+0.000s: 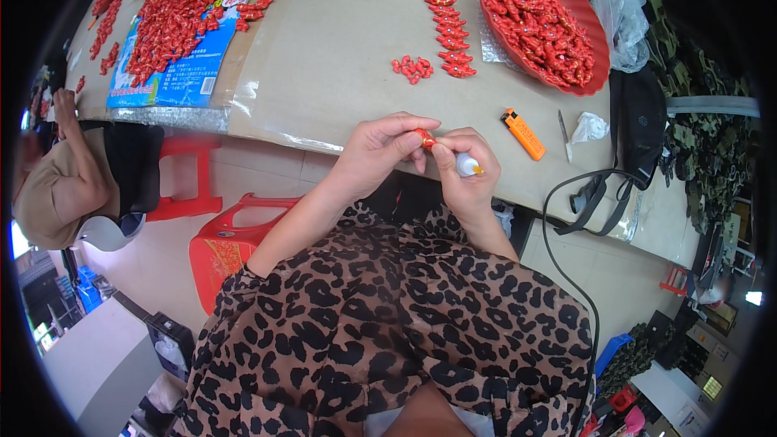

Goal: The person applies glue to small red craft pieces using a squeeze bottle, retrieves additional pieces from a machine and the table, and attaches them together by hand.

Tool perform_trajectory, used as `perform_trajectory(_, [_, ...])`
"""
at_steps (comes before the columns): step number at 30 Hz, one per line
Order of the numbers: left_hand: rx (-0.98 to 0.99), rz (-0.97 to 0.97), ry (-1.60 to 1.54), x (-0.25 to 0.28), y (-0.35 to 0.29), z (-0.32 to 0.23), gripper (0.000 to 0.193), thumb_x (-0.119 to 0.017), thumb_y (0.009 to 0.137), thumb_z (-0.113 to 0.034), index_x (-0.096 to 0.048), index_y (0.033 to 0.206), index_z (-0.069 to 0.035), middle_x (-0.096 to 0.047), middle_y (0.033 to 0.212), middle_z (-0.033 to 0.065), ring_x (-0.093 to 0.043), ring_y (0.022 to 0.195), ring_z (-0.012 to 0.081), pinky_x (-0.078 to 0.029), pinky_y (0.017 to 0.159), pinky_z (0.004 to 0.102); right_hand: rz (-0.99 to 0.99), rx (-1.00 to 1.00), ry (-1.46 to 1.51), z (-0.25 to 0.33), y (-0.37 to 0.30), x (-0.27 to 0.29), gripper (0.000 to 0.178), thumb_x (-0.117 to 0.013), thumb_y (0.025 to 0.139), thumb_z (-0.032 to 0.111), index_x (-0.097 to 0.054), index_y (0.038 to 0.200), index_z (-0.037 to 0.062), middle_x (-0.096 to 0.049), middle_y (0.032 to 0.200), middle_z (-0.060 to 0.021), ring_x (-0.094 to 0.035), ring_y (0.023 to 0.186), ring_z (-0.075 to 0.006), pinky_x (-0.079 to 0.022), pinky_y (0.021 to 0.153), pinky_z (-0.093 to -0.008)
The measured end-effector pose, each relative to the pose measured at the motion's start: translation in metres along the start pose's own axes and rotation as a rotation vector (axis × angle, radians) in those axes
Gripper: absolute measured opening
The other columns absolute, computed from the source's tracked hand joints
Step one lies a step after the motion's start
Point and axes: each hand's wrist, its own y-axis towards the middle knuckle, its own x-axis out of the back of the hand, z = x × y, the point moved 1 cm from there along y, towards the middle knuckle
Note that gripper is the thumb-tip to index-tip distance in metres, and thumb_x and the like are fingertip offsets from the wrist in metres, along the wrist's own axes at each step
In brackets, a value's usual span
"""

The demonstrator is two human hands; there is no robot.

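A small shiny red figurine (425,138) with a touch of gold sits between my hands, just off the table's near edge. My left hand (374,148) pinches it between thumb and fingers. My right hand (471,182) is closed around a small white bottle (466,165) with a yellow tip that points away to the right. The right thumb and forefinger also reach the figurine's right end. Ahead on the table lie a small cluster of red pieces (413,70) and a column of red figurines (453,32).
A red scalloped bowl (600,69) full of red pieces stands at the far right. Near it are an orange lighter (524,135), a thin blade (564,136), crumpled tissue (591,127) and a black strapped bag (635,125). Red pieces cover a blue sheet (182,89). Another person (69,178) sits left.
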Motion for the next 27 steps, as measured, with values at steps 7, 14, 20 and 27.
perform_trajectory(7, [0.038, 0.041, -0.085, 0.0023, -0.0004, -0.0028, 0.023, -0.044, 0.084, -0.004, -0.051, 0.105, 0.003, -0.049, 0.084, 0.0044, -0.052, 0.066, 0.0093, -0.045, 0.063, 0.0212, 0.009, -0.002, -0.036, 0.0004, 0.0009, 0.0007, 0.007, -0.061, 0.069, -0.001, -0.054, 0.073, -0.0004, -0.053, 0.067, -0.0078, -0.050, 0.060, -0.0144, -0.039, 0.054, -0.0225])
perform_trajectory(14, [0.023, 0.036, -0.079, 0.0028, 0.0001, -0.0031, 0.023, -0.045, 0.081, 0.002, -0.052, 0.103, 0.003, -0.049, 0.087, 0.0056, -0.052, 0.066, 0.0097, -0.045, 0.060, 0.0196, 0.039, 0.007, -0.074, -0.0017, -0.0002, 0.0021, 0.009, -0.062, 0.069, 0.000, -0.054, 0.073, -0.0002, -0.053, 0.068, -0.0081, -0.050, 0.059, -0.0147, -0.039, 0.053, -0.0226])
perform_trajectory(20, [0.036, 0.029, -0.063, 0.0007, 0.0007, -0.0060, 0.022, -0.045, 0.080, 0.005, -0.053, 0.100, 0.004, -0.049, 0.087, 0.0062, -0.053, 0.065, 0.0100, -0.045, 0.059, 0.0190, 0.065, 0.020, -0.074, -0.0012, -0.0011, 0.0026, 0.010, -0.062, 0.069, 0.000, -0.053, 0.074, -0.0004, -0.054, 0.069, -0.0087, -0.050, 0.059, -0.0147, -0.039, 0.053, -0.0229])
perform_trajectory(27, [-0.013, 0.020, -0.042, 0.0019, 0.0010, -0.0035, 0.020, -0.045, 0.079, 0.005, -0.054, 0.097, 0.004, -0.050, 0.087, 0.0085, -0.055, 0.062, 0.0128, -0.045, 0.058, 0.0203, 0.060, 0.030, -0.054, -0.0034, -0.0018, 0.0007, 0.009, -0.061, 0.069, -0.001, -0.054, 0.074, -0.0004, -0.054, 0.070, -0.0087, -0.050, 0.060, -0.0145, -0.039, 0.053, -0.0224])
